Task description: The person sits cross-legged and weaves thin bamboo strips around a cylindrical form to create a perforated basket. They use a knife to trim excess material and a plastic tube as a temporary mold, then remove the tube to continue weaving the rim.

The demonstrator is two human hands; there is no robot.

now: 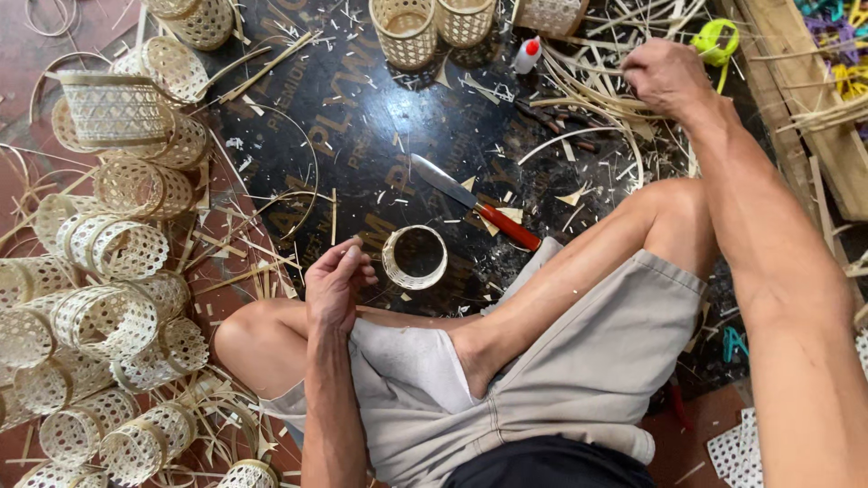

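- Hands first: the right hand [667, 77] reaches out into the loose bamboo strips [588, 90] at the far side of the black board [362, 136], fingers curled down among them; whether they pinch a strip I cannot tell.
- The left hand [334, 285] rests on the knee, fingers loosely bent, holding nothing.
- Just beside it on the board stands a small woven ring [415, 257], open-topped and empty.
- Risk, as I judge it: the red-handled knife [475, 206] lies bare just beyond the ring, near the leg, so a careless reach could meet its blade.
- Splinters from the strips could prick bare fingers or legs.
- Finished woven baskets [99, 298] are heaped at the left, all empty; a small white glue bottle [527, 54] sits near the strips.
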